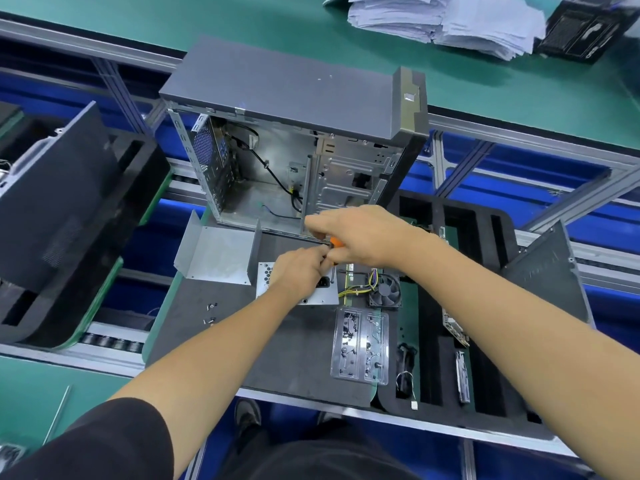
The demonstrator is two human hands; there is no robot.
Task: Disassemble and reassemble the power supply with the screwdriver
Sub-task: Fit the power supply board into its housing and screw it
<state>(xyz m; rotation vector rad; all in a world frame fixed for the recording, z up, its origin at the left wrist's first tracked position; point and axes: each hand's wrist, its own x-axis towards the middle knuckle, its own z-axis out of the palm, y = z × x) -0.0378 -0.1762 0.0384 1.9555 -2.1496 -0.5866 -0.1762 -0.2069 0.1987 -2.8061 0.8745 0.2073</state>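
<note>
The power supply's silver base point(325, 296) with its black socket lies on the dark mat point(277, 348), below the open computer case point(294, 150). Its bent metal cover point(214, 254) lies apart to the left. My right hand point(363, 233) grips the orange-handled screwdriver point(335, 242), whose shaft points down at the base's right edge. My left hand point(301, 271) rests on the base with its fingers curled near the shaft. A small fan point(386, 291) and yellow-black wires point(360, 289) lie to the right of the base.
Loose screws point(209, 313) lie on the mat to the left. A clear plastic tray of small parts point(360, 344) sits near the front right. Black foam trays point(460, 306) hold boards at right. A dark panel point(59, 209) stands at left. Paper stacks point(443, 19) lie far back.
</note>
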